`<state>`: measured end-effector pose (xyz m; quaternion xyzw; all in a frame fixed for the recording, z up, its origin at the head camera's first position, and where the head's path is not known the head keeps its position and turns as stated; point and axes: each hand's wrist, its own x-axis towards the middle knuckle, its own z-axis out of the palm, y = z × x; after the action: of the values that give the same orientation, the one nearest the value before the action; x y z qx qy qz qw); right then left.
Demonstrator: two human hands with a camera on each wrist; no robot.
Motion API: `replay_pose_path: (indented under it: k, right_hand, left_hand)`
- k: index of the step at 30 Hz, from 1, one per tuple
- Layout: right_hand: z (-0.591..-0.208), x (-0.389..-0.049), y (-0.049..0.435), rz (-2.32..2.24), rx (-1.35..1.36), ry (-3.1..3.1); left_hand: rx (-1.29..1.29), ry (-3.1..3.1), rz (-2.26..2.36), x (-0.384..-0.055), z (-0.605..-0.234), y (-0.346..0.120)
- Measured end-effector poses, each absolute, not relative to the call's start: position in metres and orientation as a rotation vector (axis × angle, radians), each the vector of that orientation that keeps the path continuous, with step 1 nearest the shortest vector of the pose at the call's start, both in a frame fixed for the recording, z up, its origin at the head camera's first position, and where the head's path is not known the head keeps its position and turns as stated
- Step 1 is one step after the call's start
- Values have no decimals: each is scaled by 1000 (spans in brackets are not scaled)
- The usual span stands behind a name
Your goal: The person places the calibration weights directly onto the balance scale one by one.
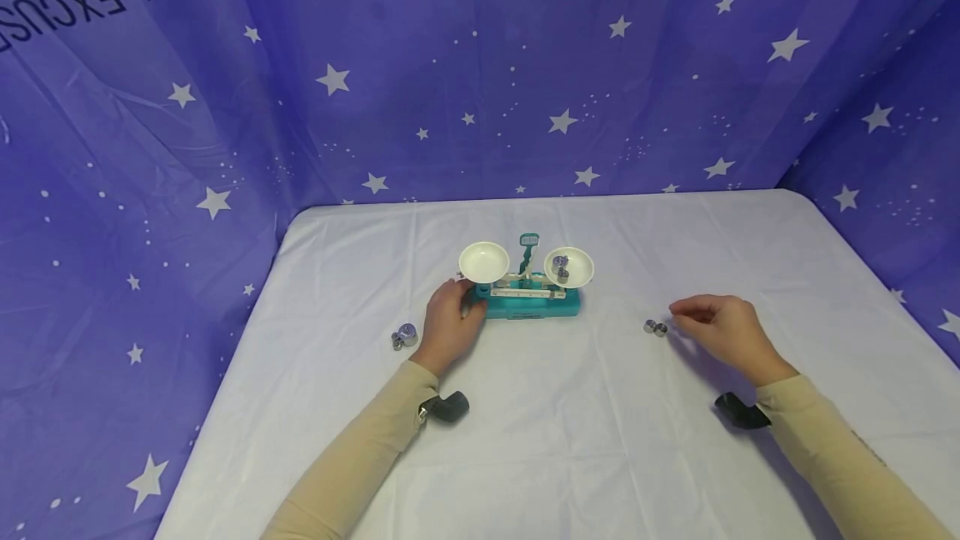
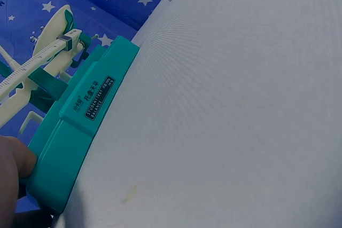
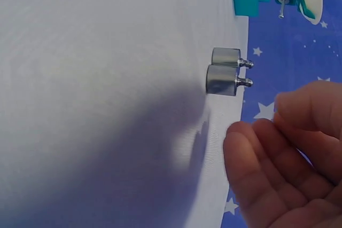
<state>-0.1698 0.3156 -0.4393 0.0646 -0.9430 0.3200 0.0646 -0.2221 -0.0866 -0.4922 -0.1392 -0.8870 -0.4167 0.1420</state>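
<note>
Tray balance [image 1: 517, 307] at twelve o'clock on the tabletop [image 1: 540, 432], its base [image 2: 80, 148] gripped by the left hand [image 1: 452, 319], silver weights [image 1: 561, 262] in the three-o'clock pan [image 1: 581, 269] — right hand [image 1: 723, 330] empty beside loose weights [image 1: 660, 329] at the balance's four o'clock. Loading, probably — next move likely wants a pinch.

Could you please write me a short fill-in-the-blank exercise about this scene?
The hand touching the balance is the ____ one.
Near the right hand, the weights on the tablecloth number ____.
In the head view, the pan holding other weights is on the ____ side.
The large white shapes printed on the purple backdrop are ____.

Missing words: left; two; right; stars.
</note>
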Motion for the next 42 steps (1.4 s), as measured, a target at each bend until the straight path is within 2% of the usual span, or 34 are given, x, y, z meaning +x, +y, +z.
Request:
replay_pose_path:
  k: [19,42]
  right_hand:
    - [-449,-173,313,941,261,-2964]
    - [-450,-175,314,1025,202,-2964]
  left_hand:
    - [-390,-2581,-1212,-221,-490,-86]
    - [-387,-2583,-1207,-221,-493,-86]
